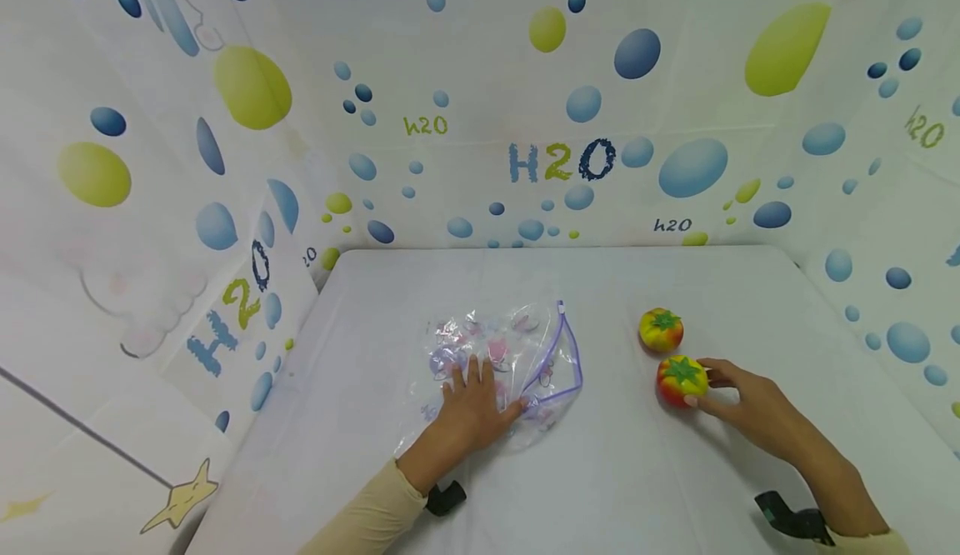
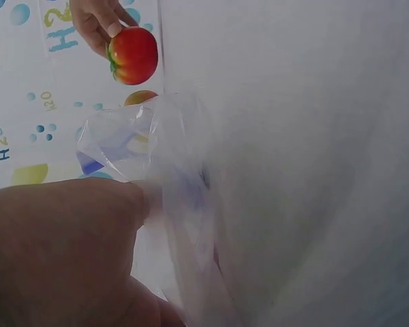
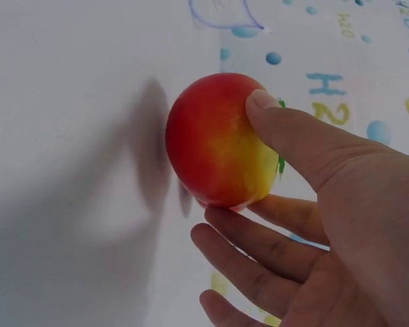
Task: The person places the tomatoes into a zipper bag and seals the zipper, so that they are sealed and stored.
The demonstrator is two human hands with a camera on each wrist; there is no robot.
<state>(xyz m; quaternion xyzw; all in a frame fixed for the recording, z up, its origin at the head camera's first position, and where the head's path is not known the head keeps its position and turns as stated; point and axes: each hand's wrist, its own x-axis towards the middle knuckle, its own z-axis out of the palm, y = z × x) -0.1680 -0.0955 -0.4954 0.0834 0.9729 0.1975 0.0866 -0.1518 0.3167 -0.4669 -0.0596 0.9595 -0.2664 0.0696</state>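
Note:
My right hand pinches a red-and-yellow toy tomato with a green star-shaped top, thumb on one side and fingers on the other. In the right wrist view the same tomato shows its smooth red side, close to the white tabletop; whether it touches is hard to tell. Just behind it sits a second toy tomato. Left of both, a clear plastic zip bag with printed pictures and a purple zip edge lies on the table. My left hand rests on the bag with its fingers spread.
A white table carries everything. Behind and beside it hang white sheets printed with blue and green drops. A black strap is on the right wrist, and a black piece shows by the left wrist.

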